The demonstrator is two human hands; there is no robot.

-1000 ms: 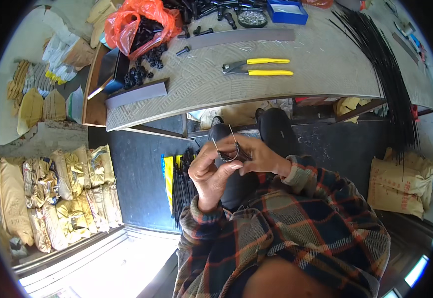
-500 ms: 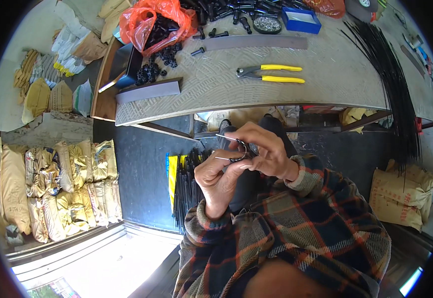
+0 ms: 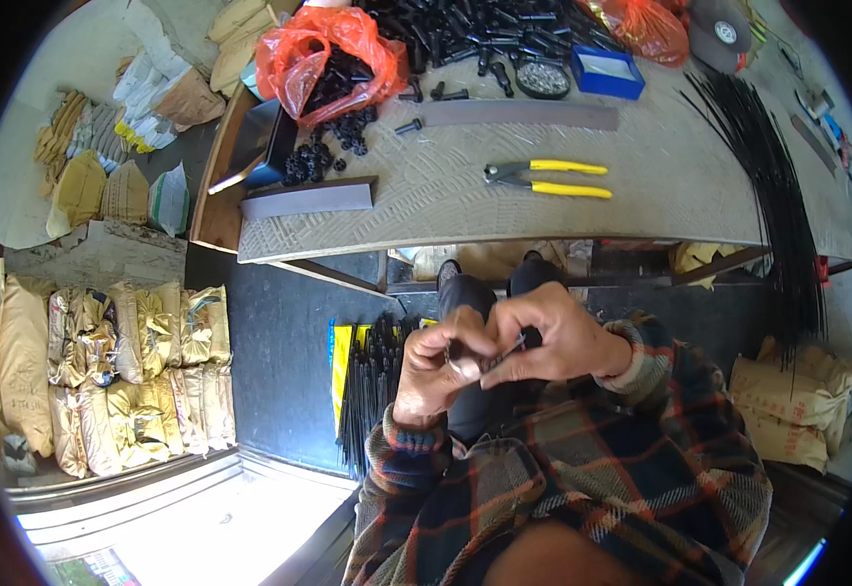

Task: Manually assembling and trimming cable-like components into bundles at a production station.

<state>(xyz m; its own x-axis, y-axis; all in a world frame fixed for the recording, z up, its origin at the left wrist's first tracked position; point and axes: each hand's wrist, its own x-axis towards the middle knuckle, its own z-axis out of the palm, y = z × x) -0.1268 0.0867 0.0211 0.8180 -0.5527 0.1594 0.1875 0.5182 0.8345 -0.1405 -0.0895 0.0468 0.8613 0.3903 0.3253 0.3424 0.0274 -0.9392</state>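
My left hand (image 3: pixel 437 369) and my right hand (image 3: pixel 561 337) meet above my lap, in front of the bench's near edge. Fingers and thumbs of both are pinched together around a small dark, narrow piece (image 3: pixel 506 355). Most of that piece is covered by my fingers, so its kind is unclear. Beyond my hands, yellow-handled cutting pliers (image 3: pixel 553 179) lie on the grey bench (image 3: pixel 445 210). Beside my left forearm, a bundle of thin black rods or strips (image 3: pixel 372 391) rests against a yellow bag (image 3: pixel 342 361).
A red plastic bag (image 3: pixel 284 73), black round parts (image 3: pixel 309 161), flat metal bars (image 3: pixel 309 200), many black cylindrical pieces (image 3: pixel 445 29), a round dish (image 3: pixel 543 80) and a blue box (image 3: pixel 607 73) occupy the bench. Long black strands (image 3: pixel 772 176) hang over its right side. Sacks (image 3: pixel 138 371) stand left.
My hands have come closer together and lower in view. The curved dark band and two thin metal pins that showed between my fingers are now mostly hidden. The view has shifted slightly.
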